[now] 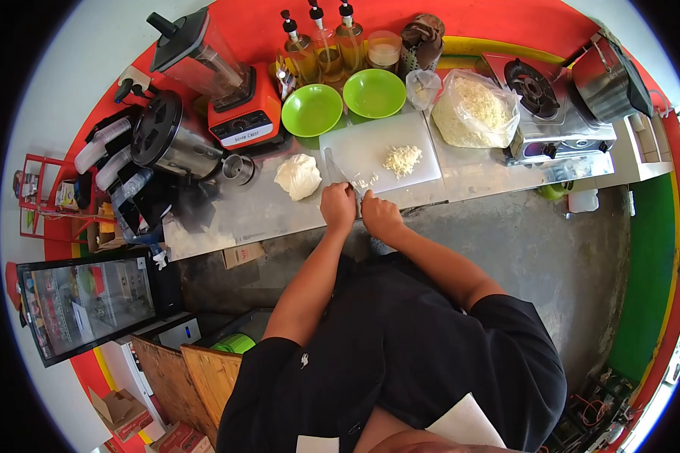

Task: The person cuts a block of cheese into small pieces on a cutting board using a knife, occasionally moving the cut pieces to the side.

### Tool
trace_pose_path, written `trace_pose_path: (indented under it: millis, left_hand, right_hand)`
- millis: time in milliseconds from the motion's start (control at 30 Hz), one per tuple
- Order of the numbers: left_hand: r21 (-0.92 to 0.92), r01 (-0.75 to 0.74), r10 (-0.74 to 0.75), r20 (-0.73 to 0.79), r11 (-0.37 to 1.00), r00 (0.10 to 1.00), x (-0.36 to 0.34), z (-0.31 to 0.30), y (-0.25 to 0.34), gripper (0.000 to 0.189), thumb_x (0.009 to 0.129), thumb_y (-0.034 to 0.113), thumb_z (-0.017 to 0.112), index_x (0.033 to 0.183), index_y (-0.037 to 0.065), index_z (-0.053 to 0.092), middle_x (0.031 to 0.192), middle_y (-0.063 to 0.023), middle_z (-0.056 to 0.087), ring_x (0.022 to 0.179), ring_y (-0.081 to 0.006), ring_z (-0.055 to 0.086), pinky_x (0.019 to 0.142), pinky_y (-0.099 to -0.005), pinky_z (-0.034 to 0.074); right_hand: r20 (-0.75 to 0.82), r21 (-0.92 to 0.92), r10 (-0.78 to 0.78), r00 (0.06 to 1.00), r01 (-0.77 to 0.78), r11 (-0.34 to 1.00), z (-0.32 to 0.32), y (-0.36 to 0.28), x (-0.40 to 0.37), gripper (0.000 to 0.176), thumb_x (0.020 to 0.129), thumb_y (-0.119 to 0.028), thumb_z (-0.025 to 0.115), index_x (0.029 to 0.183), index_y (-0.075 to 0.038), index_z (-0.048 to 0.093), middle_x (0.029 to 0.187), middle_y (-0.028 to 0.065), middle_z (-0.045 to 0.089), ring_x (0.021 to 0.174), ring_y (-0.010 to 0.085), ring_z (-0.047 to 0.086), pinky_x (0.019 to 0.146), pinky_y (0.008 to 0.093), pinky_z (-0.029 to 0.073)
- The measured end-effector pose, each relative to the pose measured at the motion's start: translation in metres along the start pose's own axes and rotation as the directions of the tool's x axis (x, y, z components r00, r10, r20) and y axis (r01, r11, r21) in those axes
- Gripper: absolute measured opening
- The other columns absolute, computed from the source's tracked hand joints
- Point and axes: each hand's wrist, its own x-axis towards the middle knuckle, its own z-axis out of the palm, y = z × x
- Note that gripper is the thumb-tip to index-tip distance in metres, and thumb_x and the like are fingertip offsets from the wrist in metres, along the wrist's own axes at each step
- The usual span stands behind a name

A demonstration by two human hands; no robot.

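At the near edge of the white cutting board (355,140), my two hands are close together. A knife (331,161) points away to the left, its blade lying over the board's left side. My right hand (381,214) is closed around its near end, where the handle is mostly hidden. My left hand (338,205) has its fingers closed against the blade. Small pale scraps (366,181) lie just beyond my fingers. A heap of chopped pale food (402,160) sits on the board's right half. Left of the board rests a bunched white plastic bag (298,177).
Two green bowls (311,110) stand behind the board, with oil bottles (327,59) further back. A bag of shredded pale food (472,113) and a gas stove (555,113) are on the right. A red blender (242,117) and a metal cup (238,170) stand left.
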Motion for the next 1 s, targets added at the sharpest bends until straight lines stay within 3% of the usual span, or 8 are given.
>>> trace_pose_path:
  millis: [67,133,233,333,567,633,733,1000]
  left_hand:
    - [-0.011,0.049,-0.048,0.014,0.999,0.999,0.0,0.0,-0.001,0.015,0.086,0.012,0.064,0.093,0.003,0.075,0.092,-0.0131,0.07,0.091,-0.035,0.064,0.083,-0.0445,0.052]
    - [-0.198,-0.033,0.016,-0.084,0.98,0.996,-0.003,0.0,-0.013,0.016,0.085,0.009,0.066,0.098,0.003,0.075,0.092,-0.0128,0.07,0.09,-0.0338,0.065,0.083,-0.0436,0.052]
    - [-0.253,-0.075,0.041,-0.136,0.965,0.99,-0.014,-0.011,-0.026,0.022,0.083,0.005,0.069,0.105,0.002,0.073,0.098,-0.016,0.069,0.092,-0.035,0.065,0.085,-0.0435,0.051]
    - [-0.126,-0.113,0.083,-0.221,0.986,0.972,-0.023,-0.022,-0.034,0.027,0.084,0.004,0.069,0.111,0.003,0.071,0.105,-0.0158,0.067,0.1,-0.0354,0.062,0.091,-0.0432,0.049]
    - [-0.07,-0.079,0.062,-0.214,0.994,0.975,-0.026,-0.025,-0.05,0.026,0.083,0.007,0.071,0.109,0.004,0.071,0.104,-0.0142,0.066,0.106,-0.0356,0.059,0.093,-0.0428,0.047]
    - [-0.037,-0.069,0.065,-0.095,0.997,0.993,-0.025,-0.028,-0.053,0.024,0.083,0.008,0.072,0.108,0.005,0.072,0.103,-0.0108,0.064,0.105,-0.0331,0.059,0.092,-0.0435,0.048]
    - [-0.059,-0.022,0.018,-0.076,0.998,0.997,-0.023,-0.026,-0.052,0.021,0.084,0.01,0.073,0.105,0.006,0.072,0.102,-0.0116,0.065,0.105,-0.0343,0.059,0.092,-0.0425,0.048]
    - [-0.081,-0.123,0.109,-0.157,0.989,0.982,-0.007,-0.02,-0.023,0.02,0.085,0.01,0.071,0.105,0.005,0.071,0.102,-0.0105,0.065,0.102,-0.0331,0.06,0.088,-0.043,0.05]
  right_hand:
    - [-0.002,0.015,0.005,1.0,-0.005,1.0,0.002,0.003,0.002,0.02,0.099,-0.02,0.052,0.103,0.0,0.051,0.084,0.0233,0.072,0.081,0.0391,0.073,0.073,0.0472,0.059]
    - [-0.075,0.023,-0.013,0.997,0.015,1.0,-0.001,0.003,0.002,0.024,0.1,-0.024,0.053,0.103,0.0,0.052,0.082,0.0235,0.071,0.079,0.0398,0.073,0.071,0.0482,0.059]
    - [-0.124,0.004,0.036,0.992,-0.036,0.999,-0.003,0.014,0.004,0.029,0.101,-0.028,0.052,0.103,0.001,0.052,0.082,0.0246,0.071,0.078,0.0416,0.072,0.071,0.0501,0.058]
    - [-0.142,0.051,0.039,0.989,-0.032,0.998,-0.005,0.022,0.004,0.033,0.102,-0.031,0.052,0.102,0.002,0.052,0.081,0.0264,0.07,0.078,0.0439,0.071,0.07,0.0523,0.057]
    - [-0.005,0.139,-0.063,0.998,0.063,0.988,-0.006,0.021,-0.011,0.035,0.102,-0.033,0.051,0.104,0.002,0.051,0.086,0.0302,0.068,0.083,0.0494,0.068,0.076,0.0575,0.054]
    - [0.023,0.115,-0.009,1.0,0.007,0.993,-0.013,0.026,-0.013,0.034,0.102,-0.033,0.052,0.105,0.001,0.052,0.089,0.0284,0.07,0.086,0.0475,0.069,0.077,0.0554,0.056]
    - [-0.009,0.146,0.08,0.997,-0.077,0.986,-0.018,0.043,-0.01,0.034,0.102,-0.033,0.051,0.107,0.001,0.051,0.091,0.0294,0.069,0.087,0.048,0.069,0.078,0.0558,0.055]
    - [-0.093,0.173,0.139,0.986,-0.121,0.977,-0.03,0.059,-0.011,0.033,0.102,-0.033,0.052,0.107,0.0,0.052,0.091,0.0304,0.069,0.088,0.0494,0.068,0.08,0.0562,0.054]
